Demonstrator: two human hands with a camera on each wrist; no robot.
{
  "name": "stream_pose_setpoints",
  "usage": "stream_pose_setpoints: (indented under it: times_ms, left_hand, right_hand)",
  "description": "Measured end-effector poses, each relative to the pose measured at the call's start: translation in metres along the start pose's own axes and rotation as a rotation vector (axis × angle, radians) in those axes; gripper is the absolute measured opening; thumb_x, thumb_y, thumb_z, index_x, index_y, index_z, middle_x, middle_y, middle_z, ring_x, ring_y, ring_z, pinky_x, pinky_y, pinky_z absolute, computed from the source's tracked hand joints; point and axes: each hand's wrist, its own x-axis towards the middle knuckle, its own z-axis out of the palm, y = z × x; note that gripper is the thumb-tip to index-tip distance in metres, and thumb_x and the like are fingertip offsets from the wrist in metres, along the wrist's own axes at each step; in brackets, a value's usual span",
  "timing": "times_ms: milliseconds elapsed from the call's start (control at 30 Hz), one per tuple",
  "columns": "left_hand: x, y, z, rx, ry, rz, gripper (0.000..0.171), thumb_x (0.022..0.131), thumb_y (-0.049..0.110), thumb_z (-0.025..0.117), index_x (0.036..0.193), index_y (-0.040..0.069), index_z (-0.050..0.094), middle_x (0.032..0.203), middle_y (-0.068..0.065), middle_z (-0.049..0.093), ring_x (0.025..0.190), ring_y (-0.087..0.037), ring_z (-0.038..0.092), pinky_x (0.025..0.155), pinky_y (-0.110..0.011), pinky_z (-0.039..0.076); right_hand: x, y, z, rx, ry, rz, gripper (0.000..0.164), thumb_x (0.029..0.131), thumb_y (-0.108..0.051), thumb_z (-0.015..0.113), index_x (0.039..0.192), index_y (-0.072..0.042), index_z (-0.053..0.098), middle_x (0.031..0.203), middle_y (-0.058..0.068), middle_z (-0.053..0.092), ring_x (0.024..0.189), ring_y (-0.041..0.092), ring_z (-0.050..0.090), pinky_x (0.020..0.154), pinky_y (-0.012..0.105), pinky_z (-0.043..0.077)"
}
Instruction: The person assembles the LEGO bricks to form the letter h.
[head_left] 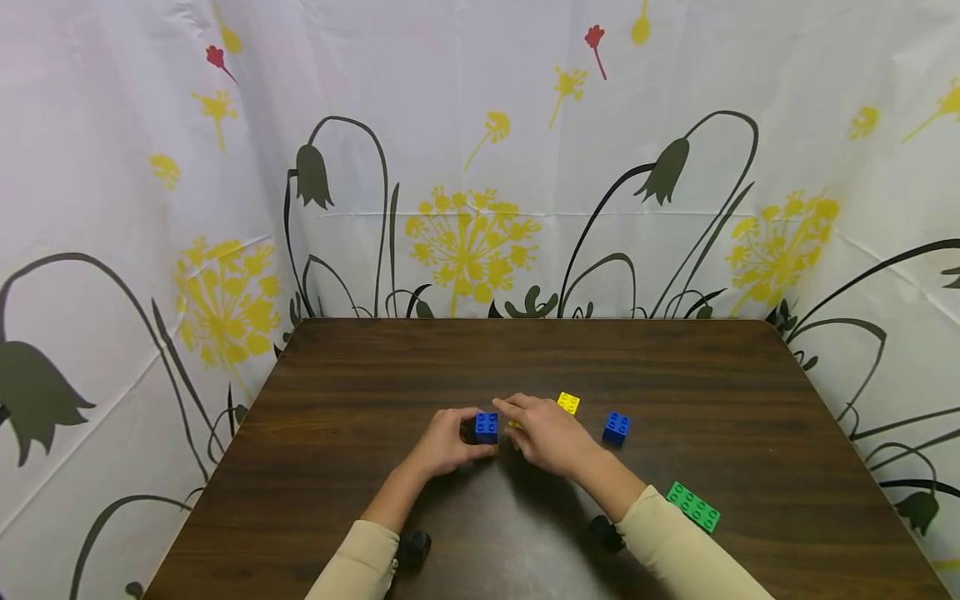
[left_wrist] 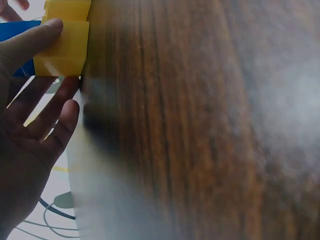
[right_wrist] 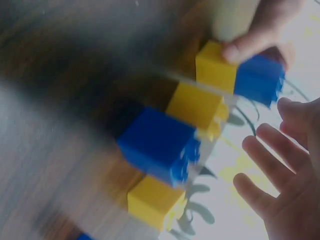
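Observation:
My left hand (head_left: 444, 443) holds a small stack, a blue brick (head_left: 487, 427) on top of a yellow brick (left_wrist: 65, 45), standing at the table surface. In the left wrist view its thumb lies across the yellow brick. My right hand (head_left: 547, 433) hovers just right of the stack, its fingers extended and gripping nothing in the right wrist view. Beside the stack there sits a second yellow brick (right_wrist: 197, 107), with a blue brick (right_wrist: 157, 145) close by. The right hand hides that blue brick in the head view.
Another yellow brick (head_left: 568, 403) lies behind the right hand, and a blue brick (head_left: 617, 429) to its right. A longer green brick (head_left: 693, 507) is by the right sleeve. Beyond the brown table's far edge (head_left: 525, 320) hangs a flowered curtain (head_left: 465, 67).

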Motion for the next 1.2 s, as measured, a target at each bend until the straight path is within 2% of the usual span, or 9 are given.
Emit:
stream_pose_setpoints:
  times_ms: [233,467,600,667,800,867,967,1067,1200]
  left_hand:
    - [-0.008,-0.001,-0.002,-0.044,0.047,-0.076,0.05,0.073,0.023,0.089,0.116,0.011,0.068,0.102,-0.003,0.069,0.086,-0.018,0.063,0.069,-0.029,0.054]
    - [-0.025,0.013,-0.01,-0.157,0.211,-0.104,0.071,0.068,0.022,0.092,0.129,0.013,0.059,0.115,-0.01,0.065,0.096,-0.03,0.064,0.073,-0.043,0.056]
    - [-0.036,0.025,-0.01,-0.154,0.363,-0.047,0.053,0.069,0.029,0.091,0.112,0.018,0.062,0.104,-0.007,0.064,0.088,-0.027,0.061,0.067,-0.037,0.054]
    - [-0.039,0.031,-0.008,-0.166,0.392,0.01,0.038,0.072,0.027,0.089,0.099,0.018,0.065,0.093,-0.002,0.064,0.081,-0.024,0.061,0.061,-0.033,0.053]
    - [-0.043,0.043,0.002,-0.232,0.29,0.089,0.015,0.08,0.019,0.083,0.089,0.018,0.071,0.082,0.006,0.067,0.069,-0.015,0.063,0.057,-0.029,0.054]
    - [-0.045,0.055,0.006,-0.266,0.2,0.053,0.014,0.083,0.013,0.08,0.095,0.014,0.073,0.084,0.002,0.071,0.071,-0.016,0.066,0.058,-0.031,0.056]
    - [-0.045,0.053,0.018,-0.247,0.127,-0.008,0.024,0.085,0.012,0.078,0.107,0.005,0.073,0.091,-0.004,0.073,0.075,-0.016,0.068,0.059,-0.029,0.057]
    - [-0.042,0.049,0.03,-0.133,0.13,-0.029,0.035,0.084,0.014,0.079,0.116,0.0,0.07,0.097,-0.008,0.074,0.074,-0.01,0.069,0.061,-0.025,0.057]
    - [-0.036,0.051,0.044,0.023,0.204,-0.071,0.045,0.082,0.019,0.082,0.121,0.002,0.069,0.104,-0.01,0.073,0.07,-0.003,0.067,0.063,-0.024,0.056]
  right_hand:
    - [-0.017,0.019,-0.014,0.057,0.076,0.119,0.041,0.093,-0.02,0.07,0.133,-0.012,0.062,0.12,0.001,0.063,0.083,0.012,0.063,0.075,0.034,0.055]
    - [-0.04,0.039,-0.004,0.095,0.058,0.163,0.037,0.092,-0.021,0.071,0.127,-0.009,0.066,0.121,0.005,0.065,0.107,0.025,0.063,0.089,0.045,0.053]
    - [-0.05,0.045,0.003,0.125,0.019,0.182,0.039,0.092,-0.025,0.071,0.128,-0.01,0.066,0.126,0.007,0.064,0.116,0.027,0.06,0.095,0.048,0.05]
    - [-0.053,0.047,0.006,0.135,0.015,0.176,0.04,0.091,-0.025,0.072,0.128,-0.01,0.066,0.126,0.006,0.063,0.115,0.026,0.06,0.095,0.048,0.05]
    - [-0.056,0.049,0.012,0.135,0.016,0.157,0.041,0.089,-0.024,0.075,0.127,-0.01,0.067,0.123,0.005,0.064,0.11,0.023,0.062,0.092,0.045,0.052]
    - [-0.057,0.049,0.015,0.134,0.014,0.155,0.042,0.088,-0.023,0.076,0.126,-0.01,0.067,0.121,0.005,0.064,0.108,0.022,0.062,0.091,0.045,0.052]
    - [-0.057,0.05,0.019,0.127,0.01,0.151,0.043,0.086,-0.022,0.077,0.127,-0.011,0.066,0.119,0.004,0.065,0.106,0.021,0.063,0.09,0.043,0.053]
    - [-0.057,0.05,0.021,0.123,0.014,0.153,0.044,0.086,-0.021,0.078,0.128,-0.012,0.066,0.12,0.004,0.065,0.106,0.02,0.063,0.09,0.043,0.053]
    - [-0.058,0.05,0.022,0.126,0.015,0.155,0.045,0.086,-0.021,0.078,0.129,-0.012,0.065,0.121,0.004,0.065,0.108,0.021,0.063,0.092,0.044,0.052]
